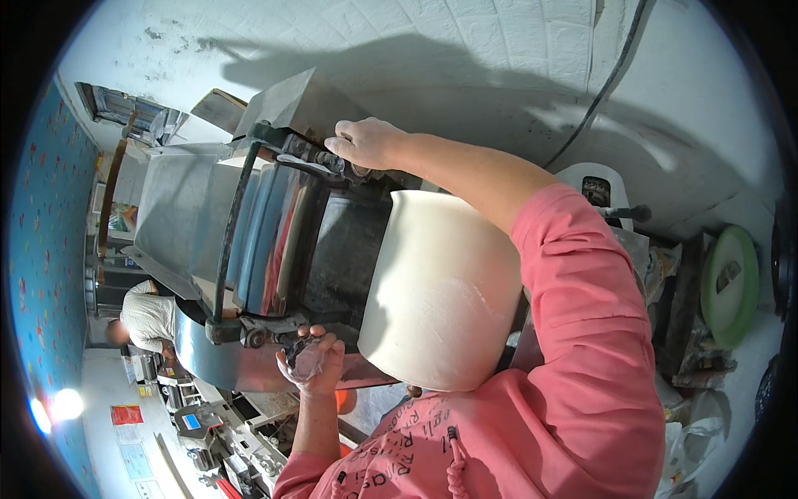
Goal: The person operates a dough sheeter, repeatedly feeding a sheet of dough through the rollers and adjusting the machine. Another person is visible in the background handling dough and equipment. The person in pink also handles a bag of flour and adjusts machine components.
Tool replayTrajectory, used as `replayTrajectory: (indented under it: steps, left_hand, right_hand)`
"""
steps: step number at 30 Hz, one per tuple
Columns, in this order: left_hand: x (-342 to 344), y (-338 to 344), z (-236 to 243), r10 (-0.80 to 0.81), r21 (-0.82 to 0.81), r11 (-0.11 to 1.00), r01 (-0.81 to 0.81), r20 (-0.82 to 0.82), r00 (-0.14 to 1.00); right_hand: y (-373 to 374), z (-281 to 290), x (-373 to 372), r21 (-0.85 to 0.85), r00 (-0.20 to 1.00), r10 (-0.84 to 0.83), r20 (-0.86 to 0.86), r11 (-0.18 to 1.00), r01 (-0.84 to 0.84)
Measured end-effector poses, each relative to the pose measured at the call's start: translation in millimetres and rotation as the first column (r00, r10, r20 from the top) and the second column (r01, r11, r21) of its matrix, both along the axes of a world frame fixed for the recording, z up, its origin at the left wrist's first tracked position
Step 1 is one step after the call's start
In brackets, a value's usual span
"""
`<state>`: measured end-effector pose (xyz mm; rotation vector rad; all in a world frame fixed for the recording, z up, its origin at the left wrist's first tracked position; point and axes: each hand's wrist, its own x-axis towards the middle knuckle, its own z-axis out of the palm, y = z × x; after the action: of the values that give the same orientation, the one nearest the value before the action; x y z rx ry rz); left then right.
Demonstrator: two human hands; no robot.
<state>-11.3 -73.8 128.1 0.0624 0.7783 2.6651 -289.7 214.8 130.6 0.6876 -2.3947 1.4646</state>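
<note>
Machine (179,208) of grey metal stands in front; at its near side sits the pale, dough-like roll (445,291), already wound thick. Whether more work is left, I cannot tell. The right hand (366,143) is clamped on a metal adjuster (309,151); the left hand (316,368) curls its fingers around a dark knob (298,353).

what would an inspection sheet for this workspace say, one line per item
Surface: dark bed, between the rollers and the roll
Job's things: large white roll right of the bed
Clutter: round green object and bags, far right
Hands: left hand curled round a dark knob; right hand on a metal fitting, grip partly hidden
Cables: black cable along the wall
Surroundings: another person, blue wall, bright lamp
</note>
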Motion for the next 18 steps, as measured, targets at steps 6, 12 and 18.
replayTrajectory:
  steps: [6, 12, 18]
  left_hand:
    - [-0.5, 2.3, 1.9, -0.012, -0.014, 1.0, 0.012, -0.023, 1.0]
    - [-0.1, 1.2, 0.2, 0.004, -0.025, 1.0, -0.004, -0.013, 1.0]
    - [0.1, 4.3, 2.0, 0.022, -0.031, 0.999, -0.021, 0.008, 1.0]
  right_hand:
    - [14.3, 25.1, 9.6, -0.209, 0.751, 0.253, 0.61, 0.965, -0.156]
    - [13.4, 24.0, 12.1, -0.398, 0.634, 0.371, 0.678, 0.911, -0.108]
    - [14.8, 29.0, 32.0, -0.623, 0.412, 0.557, 0.721, 0.781, 0.034]
